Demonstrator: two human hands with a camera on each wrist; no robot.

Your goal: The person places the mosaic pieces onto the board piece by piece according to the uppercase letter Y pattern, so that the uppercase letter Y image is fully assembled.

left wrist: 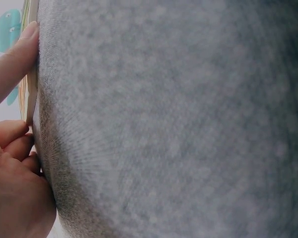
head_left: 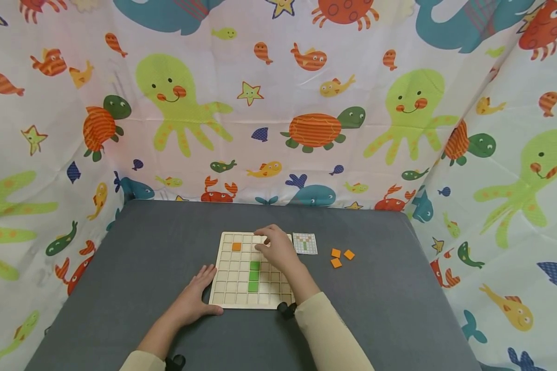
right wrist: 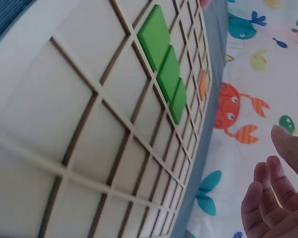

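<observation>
A pale wooden grid board (head_left: 232, 301) lies on the table, with several green square tiles (head_left: 254, 275) in a column and one orange tile (head_left: 236, 247) at its upper left. My left hand (head_left: 195, 297) rests against the board's left front corner, fingers along the left side and thumb at the front edge. In the left wrist view, the thumb (left wrist: 17, 62) touches the board's edge. Above the far part of the board is my right hand (head_left: 278, 250), thumb and index finger parted. The right wrist view shows a gap between thumb and fingers (right wrist: 262, 198), with no tile there.
A small pattern card (head_left: 305, 244) lies at the board's right far corner, partly behind my right hand's side. Farther right are three loose orange tiles (head_left: 336, 253) on the grey table (head_left: 380, 309). Sea-animal fabric (head_left: 260, 118) hangs around the back and sides.
</observation>
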